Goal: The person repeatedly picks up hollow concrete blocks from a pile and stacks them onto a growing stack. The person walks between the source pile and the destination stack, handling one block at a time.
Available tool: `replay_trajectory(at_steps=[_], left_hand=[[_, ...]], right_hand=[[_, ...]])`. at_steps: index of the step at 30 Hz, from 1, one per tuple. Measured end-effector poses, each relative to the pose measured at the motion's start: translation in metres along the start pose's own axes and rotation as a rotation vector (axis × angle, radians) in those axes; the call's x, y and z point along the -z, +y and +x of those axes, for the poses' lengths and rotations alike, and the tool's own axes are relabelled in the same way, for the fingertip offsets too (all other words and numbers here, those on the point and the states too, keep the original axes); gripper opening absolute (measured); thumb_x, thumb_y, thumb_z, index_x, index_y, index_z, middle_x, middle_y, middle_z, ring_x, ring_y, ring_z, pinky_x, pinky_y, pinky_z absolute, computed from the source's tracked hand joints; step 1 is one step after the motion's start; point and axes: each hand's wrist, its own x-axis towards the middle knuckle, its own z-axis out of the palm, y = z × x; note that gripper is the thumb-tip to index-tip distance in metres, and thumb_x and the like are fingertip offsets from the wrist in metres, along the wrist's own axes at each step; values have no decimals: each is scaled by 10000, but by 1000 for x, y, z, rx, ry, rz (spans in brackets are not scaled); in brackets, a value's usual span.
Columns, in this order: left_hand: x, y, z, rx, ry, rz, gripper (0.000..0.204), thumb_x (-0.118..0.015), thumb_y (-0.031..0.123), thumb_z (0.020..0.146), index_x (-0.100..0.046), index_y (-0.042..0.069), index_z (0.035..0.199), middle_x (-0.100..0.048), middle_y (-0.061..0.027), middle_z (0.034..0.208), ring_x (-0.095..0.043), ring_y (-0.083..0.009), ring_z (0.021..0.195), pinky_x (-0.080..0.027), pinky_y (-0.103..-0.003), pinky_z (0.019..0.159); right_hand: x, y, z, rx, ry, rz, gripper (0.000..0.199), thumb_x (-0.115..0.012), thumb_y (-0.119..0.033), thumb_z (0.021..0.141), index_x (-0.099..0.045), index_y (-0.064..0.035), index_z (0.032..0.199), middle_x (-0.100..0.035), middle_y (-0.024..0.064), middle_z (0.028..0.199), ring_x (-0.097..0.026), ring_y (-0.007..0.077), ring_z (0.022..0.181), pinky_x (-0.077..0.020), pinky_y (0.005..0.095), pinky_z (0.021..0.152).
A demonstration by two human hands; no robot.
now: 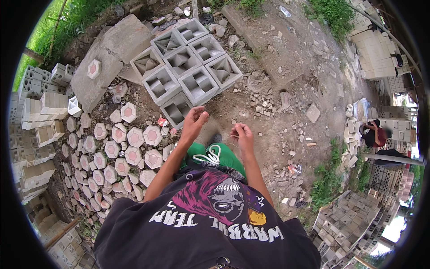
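A group of square grey concrete blocks [182,62] lies on the ground in front of me, set side by side. Their top faces have angular hollows and wedge shapes. My left hand [195,121] hangs over the edge of the nearest block [175,109], its fingers loosely bent and apart. From this view I cannot tell whether it touches the block. My right hand [243,135] is over bare dirt to the right of the blocks, with loosely curled fingers. Nothing shows in either hand. Part of my foot [217,138] shows between my hands.
Hexagonal pavers [133,155] with reddish centres cover the ground at left. Behind them lies a broken concrete slab [99,63] with one paver on it. Stacked blocks [41,110] line the far left; more stacks [347,217] stand at right. Another person [377,134] is at far right.
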Motion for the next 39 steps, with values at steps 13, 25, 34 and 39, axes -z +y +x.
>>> replay_trajectory(at_steps=[13,25,34,39], left_hand=[[-124,-12,104,23,-126,232,414,-577,228,919,-468,-1,1247,-644,-105,1012,-606,-147,867,-467,-282,766],[-169,17,259,1,-42,78,403,-596,217,907,-478,-20,1211,-627,-127,1008,-605,-155,867,-476,-279,778],[-136,-1,292,88,324,-75,412,-610,232,889,-496,-13,1201,-633,-99,982,-607,-138,859,-475,-278,761],[-139,-34,291,140,517,-93,391,-618,235,877,-522,-5,1170,-633,-84,935,-608,-134,824,-465,-267,729]], right_hand=[[87,-53,121,-25,31,40,182,-572,-228,919,-593,-63,993,-622,27,845,-601,109,734,-518,259,658],[79,-130,297,44,-75,-98,180,-588,-229,914,-594,-55,963,-625,24,816,-597,91,692,-486,228,615],[43,-163,373,-35,-257,-244,172,-572,-213,921,-580,-56,989,-623,36,848,-593,105,731,-516,257,657],[34,-166,409,-107,-366,-431,172,-572,-206,917,-577,-49,987,-619,41,871,-594,118,757,-512,267,668]])
